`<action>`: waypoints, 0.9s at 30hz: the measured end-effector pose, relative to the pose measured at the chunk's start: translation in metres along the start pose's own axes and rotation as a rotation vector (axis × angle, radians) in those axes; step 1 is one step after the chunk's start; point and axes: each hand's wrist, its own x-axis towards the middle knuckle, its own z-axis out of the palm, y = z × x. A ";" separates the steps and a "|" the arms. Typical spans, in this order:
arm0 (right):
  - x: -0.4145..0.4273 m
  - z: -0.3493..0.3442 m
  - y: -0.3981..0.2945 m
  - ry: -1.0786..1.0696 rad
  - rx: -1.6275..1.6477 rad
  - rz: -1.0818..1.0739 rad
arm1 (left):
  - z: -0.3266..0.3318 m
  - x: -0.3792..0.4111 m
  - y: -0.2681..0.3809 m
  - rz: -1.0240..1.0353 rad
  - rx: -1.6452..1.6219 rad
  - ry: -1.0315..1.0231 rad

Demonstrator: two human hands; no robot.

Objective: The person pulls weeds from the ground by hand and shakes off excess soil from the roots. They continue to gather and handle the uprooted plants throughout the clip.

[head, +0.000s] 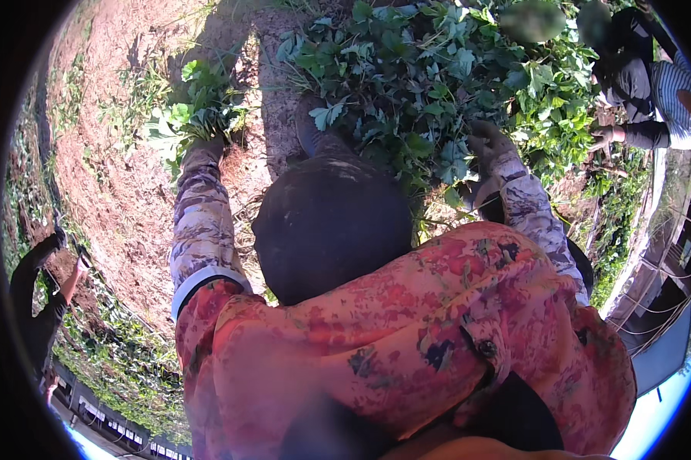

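My left hand [206, 150], in shade, is closed around the base of a bunch of leafy green plants [199, 106], held low over the soil. A large heap of cut or pulled leafy plants [403, 75] lies in front of me. At the heap's near right edge is my right hand [492, 144], its fingers apart and slightly bent against the leaves. I see no plant gripped in it, though leaves cover part of the fingertips. Between my arms is my dark-clothed knee [334, 230], with part of a shoe [307, 126] beyond it.
Bare reddish soil [115, 190] with scattered weeds stretches left. At the right, another person's hand [607, 137] reaches to the heap's edge. A person in dark clothes [43, 310] is at far left, near a planted green strip [121, 362]. A pale curb-like edge [639, 236] runs along the right.
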 end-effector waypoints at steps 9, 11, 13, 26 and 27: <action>0.107 0.043 -0.004 -0.207 -0.320 0.018 | -0.113 -0.078 0.024 0.237 0.382 -0.224; 0.088 0.048 -0.056 -0.309 -0.236 -0.081 | -0.111 -0.111 0.029 0.289 -0.113 -0.220; 0.059 0.071 -0.087 -0.128 -0.053 -0.365 | -0.081 -0.135 0.050 0.608 -0.419 -0.017; 0.141 -0.012 0.017 0.267 0.243 0.275 | -0.089 -0.169 0.212 1.103 -0.231 -0.323; 0.146 -0.012 0.017 0.255 0.247 0.328 | -0.086 -0.167 0.220 1.164 -0.215 -0.257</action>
